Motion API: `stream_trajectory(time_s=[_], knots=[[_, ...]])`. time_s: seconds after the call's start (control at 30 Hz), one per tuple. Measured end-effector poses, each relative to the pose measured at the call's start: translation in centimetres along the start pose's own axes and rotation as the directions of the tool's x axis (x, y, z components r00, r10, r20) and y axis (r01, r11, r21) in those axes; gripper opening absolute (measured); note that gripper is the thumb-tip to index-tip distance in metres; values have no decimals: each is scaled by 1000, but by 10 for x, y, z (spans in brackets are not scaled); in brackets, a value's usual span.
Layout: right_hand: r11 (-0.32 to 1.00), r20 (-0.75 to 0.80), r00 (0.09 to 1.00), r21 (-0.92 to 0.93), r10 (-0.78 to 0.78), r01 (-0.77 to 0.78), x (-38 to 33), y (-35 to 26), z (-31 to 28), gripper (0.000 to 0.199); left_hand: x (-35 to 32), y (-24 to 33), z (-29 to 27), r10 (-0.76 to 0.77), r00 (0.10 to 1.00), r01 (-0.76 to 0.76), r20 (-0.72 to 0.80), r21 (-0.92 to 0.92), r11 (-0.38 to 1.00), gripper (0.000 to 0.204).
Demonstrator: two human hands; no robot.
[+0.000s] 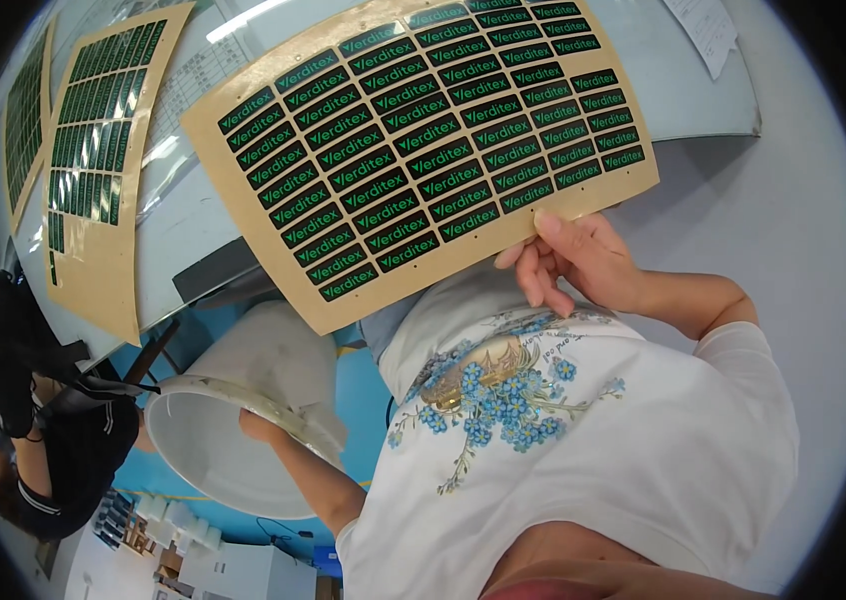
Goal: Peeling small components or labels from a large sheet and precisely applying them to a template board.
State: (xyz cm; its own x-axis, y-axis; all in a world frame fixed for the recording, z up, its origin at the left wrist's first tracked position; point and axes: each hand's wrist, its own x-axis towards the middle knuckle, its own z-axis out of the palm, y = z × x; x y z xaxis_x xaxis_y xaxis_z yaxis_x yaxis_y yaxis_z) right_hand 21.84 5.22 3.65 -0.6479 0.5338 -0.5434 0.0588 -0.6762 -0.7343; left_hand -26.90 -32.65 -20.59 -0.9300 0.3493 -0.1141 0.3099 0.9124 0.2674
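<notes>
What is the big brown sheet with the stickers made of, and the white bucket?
The sheet in the right hand looks like matte tan backing paper; it stays flat, with glossy dark labels. The bucket by the left hand looks like smooth white plastic, thin-rimmed.

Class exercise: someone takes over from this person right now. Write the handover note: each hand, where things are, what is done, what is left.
Right hand: grips the lower edge of the tan backing sheet of black-and-green rectangular labels, held up over the grey table.
Left hand: grips the rim of the white plastic bin at the person's left side.
Done: most of the held sheet's labels are in place.
Left: two more label sheets lie on the table.
</notes>
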Motion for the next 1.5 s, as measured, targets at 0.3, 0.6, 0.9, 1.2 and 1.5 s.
stream_trajectory(time_s=[0.3,0.6,0.9,1.2,1.5], knots=[[1000,-1,1000,-8,-14,14,0,1,0,59,2,-5,3,-31,1000,30,4,157,987,36],[1000,4,1000,-12,-11,11,0,0,0,58,7,-13,1,-67,997,58,28,240,969,32],[1000,-2,1000,-12,-8,8,0,1,1,58,22,-25,-4,-35,992,58,-118,192,980,16],[1000,-5,1000,-12,-17,17,0,1,1,58,7,-2,-6,68,997,-54,-48,252,966,29],[999,15,999,-5,-34,34,2,3,0,57,6,-8,0,127,991,-124,-35,83,989,26]])
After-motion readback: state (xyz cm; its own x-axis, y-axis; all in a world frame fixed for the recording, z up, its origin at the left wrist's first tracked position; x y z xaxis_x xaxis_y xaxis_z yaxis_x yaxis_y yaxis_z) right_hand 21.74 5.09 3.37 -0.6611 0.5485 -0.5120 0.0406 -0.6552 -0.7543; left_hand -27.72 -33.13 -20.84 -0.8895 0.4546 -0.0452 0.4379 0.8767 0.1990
